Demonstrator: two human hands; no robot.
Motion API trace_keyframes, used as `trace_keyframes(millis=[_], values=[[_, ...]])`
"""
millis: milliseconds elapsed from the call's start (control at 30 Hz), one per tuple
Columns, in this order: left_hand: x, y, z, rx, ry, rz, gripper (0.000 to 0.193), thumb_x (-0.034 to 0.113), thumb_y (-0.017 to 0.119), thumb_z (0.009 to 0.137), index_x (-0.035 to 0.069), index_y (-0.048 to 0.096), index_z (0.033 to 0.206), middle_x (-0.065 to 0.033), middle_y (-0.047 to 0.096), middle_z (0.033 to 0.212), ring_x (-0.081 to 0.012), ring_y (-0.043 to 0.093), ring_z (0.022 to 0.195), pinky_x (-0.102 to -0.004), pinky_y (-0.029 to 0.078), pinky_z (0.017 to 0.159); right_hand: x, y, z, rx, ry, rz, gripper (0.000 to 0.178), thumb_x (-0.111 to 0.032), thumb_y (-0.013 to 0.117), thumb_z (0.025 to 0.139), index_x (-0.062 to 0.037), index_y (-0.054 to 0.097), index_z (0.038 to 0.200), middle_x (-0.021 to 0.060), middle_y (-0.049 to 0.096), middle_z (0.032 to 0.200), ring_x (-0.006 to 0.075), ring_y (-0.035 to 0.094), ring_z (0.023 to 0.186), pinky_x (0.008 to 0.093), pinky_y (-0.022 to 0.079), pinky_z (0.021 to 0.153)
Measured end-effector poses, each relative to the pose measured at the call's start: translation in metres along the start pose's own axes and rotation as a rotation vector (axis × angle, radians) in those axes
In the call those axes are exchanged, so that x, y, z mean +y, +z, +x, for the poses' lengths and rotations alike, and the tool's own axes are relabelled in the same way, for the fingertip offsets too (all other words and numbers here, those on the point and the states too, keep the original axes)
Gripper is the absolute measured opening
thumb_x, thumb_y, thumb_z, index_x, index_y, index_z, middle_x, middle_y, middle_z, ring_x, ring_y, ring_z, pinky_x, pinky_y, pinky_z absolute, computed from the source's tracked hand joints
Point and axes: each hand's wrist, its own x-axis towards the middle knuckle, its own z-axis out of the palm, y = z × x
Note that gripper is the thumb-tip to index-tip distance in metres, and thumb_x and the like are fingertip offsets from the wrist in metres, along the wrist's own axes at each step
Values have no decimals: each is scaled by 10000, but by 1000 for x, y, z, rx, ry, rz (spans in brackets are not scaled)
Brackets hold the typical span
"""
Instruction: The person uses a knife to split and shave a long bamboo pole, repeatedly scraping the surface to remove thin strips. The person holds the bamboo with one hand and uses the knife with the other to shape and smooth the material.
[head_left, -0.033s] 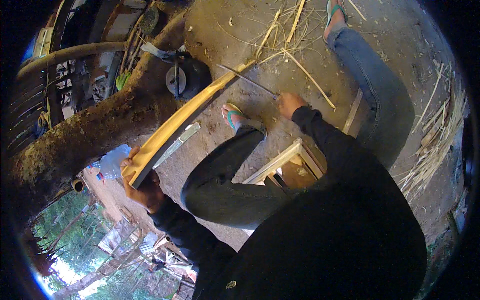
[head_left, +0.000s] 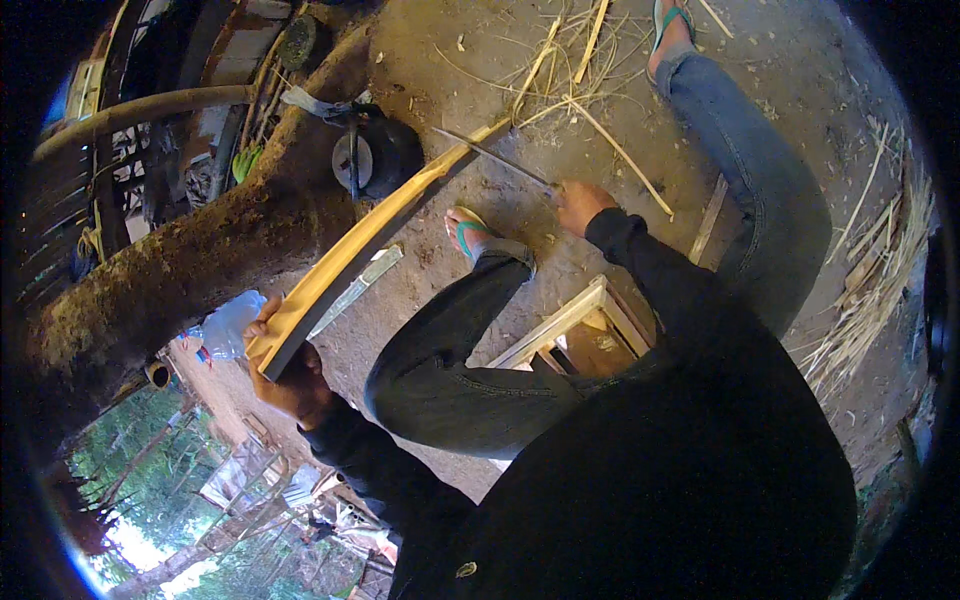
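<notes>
Left hand: left hand [head_left: 290,375] closed around the near end of a long yellow bamboo slat [head_left: 370,240], fingers wrapped under it, thumb side up.
Right hand: right hand [head_left: 580,205] clenched on the handle of a long thin blade [head_left: 495,158]; the blade tip reaches the slat's far end.
Slat position: runs diagonally from the left hand up toward a scatter of bamboo splinters [head_left: 570,70] on the dirt ground [head_left: 800,60]; far end appears to rest near the ground, though contact cannot be told.
Feet: foot in a green sandal [head_left: 470,235] sits just beside the slat, below the blade.
Surroundings: tree trunk [head_left: 180,270] to the left, dark kettle [head_left: 375,155] beside it, plastic bottle [head_left: 228,325] near the left hand, wooden stool [head_left: 575,335] under the person.
Risk, slip: blade could skate off the smooth slat toward the sandalled foot, judged from how close they lie.
Risk, grip: the slat is held at one end only; it could twist or spring, jarring the blade.
Risk, splinters: raw edges could cut the bare left palm.
</notes>
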Motion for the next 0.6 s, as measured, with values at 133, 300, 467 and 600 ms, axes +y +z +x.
trace_keyframes(millis=[133, 300, 467, 600], values=[[-1, -2, 5, -159, -4, -140, 246, 244, 480, 879, 37, 524, 1004, -230, 555, 1115, -128, 577, 575, -177, 368, 333, 28, 15, 22, -33, -114, 36, 313, -198, 612, 731, -75, 617, 1019, 199, 648, 912, 385, 618, 873, 456, 491, 794], [-1, 4, 9, -99, 69, -37, 239, 163, 528, 862, -5, 532, 1033, -237, 537, 1172, -239, 616, 840, -213, 525, 575, 68, 19, 66, -1, 229, -55, 335, -261, 613, 780, -75, 595, 1058, 197, 633, 1003, 388, 602, 943, 471, 481, 820], [8, 4, 14, -252, 68, -45, 236, 195, 464, 893, 9, 538, 1018, -235, 555, 1146, -216, 641, 841, -193, 518, 526, 67, 39, 57, 170, 3, -66, 295, -250, 584, 790, -30, 610, 984, 224, 632, 983, 375, 616, 905, 466, 495, 790], [6, 7, 15, -193, -30, -154, 229, 233, 466, 884, 52, 537, 1006, -238, 554, 1148, -219, 641, 844, -185, 504, 493, 64, 50, 41, 134, -40, 47, 287, -205, 619, 735, -33, 601, 964, 227, 630, 948, 394, 608, 881, 464, 492, 774]])
